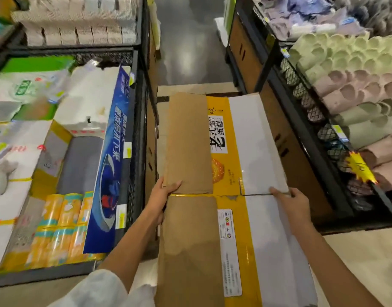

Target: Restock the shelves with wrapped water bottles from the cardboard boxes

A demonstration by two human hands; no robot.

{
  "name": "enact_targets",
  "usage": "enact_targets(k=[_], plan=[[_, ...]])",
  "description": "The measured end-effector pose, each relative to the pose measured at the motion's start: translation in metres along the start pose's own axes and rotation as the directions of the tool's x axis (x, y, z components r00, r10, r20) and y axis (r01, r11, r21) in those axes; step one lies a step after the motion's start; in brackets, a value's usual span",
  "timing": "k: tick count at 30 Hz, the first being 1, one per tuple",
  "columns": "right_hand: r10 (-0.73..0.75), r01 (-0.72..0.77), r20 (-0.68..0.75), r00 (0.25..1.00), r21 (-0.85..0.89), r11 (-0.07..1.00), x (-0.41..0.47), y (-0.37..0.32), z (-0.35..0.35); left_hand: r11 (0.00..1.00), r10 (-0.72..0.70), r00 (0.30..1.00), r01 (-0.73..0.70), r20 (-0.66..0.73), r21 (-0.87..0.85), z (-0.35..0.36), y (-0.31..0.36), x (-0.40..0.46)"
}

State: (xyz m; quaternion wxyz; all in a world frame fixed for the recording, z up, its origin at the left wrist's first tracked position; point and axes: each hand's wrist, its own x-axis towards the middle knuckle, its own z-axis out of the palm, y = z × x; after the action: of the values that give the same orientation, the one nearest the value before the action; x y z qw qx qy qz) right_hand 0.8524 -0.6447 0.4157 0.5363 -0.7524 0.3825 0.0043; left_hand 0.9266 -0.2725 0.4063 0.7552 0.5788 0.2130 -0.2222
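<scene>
A flattened cardboard box (230, 165) with a yellow band, white panel and brown flaps lies lengthwise in the aisle in front of me. My left hand (162, 194) grips its left edge at the fold between the two brown flaps. My right hand (292, 203) grips the right edge of the white panel at the same fold line. Wrapped yellow packs (64, 224) stand in an open box in the left shelf bin. No wrapped water bottles are recognisable.
A black wire shelf bin (137, 134) on the left holds a blue box flap (115, 165), white bags and green packages. The right shelf (319, 134) holds stacked green and pink items with a yellow price tag (359, 169). Grey aisle floor (190, 52) runs ahead.
</scene>
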Motion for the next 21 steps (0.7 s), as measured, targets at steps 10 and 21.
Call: enact_targets(k=[10, 21], plan=[[0.118, -0.118, 0.096, 0.988, -0.005, 0.993, 0.209, -0.029, 0.121, 0.994, -0.096, 0.979, 0.102, -0.178, 0.03, -0.003, 0.004, 0.213], [0.162, -0.152, 0.113, 0.98, -0.091, 0.984, 0.401, 0.111, 0.315, 0.979, -0.201, 0.932, 0.204, -0.301, -0.023, -0.086, -0.134, 0.47]])
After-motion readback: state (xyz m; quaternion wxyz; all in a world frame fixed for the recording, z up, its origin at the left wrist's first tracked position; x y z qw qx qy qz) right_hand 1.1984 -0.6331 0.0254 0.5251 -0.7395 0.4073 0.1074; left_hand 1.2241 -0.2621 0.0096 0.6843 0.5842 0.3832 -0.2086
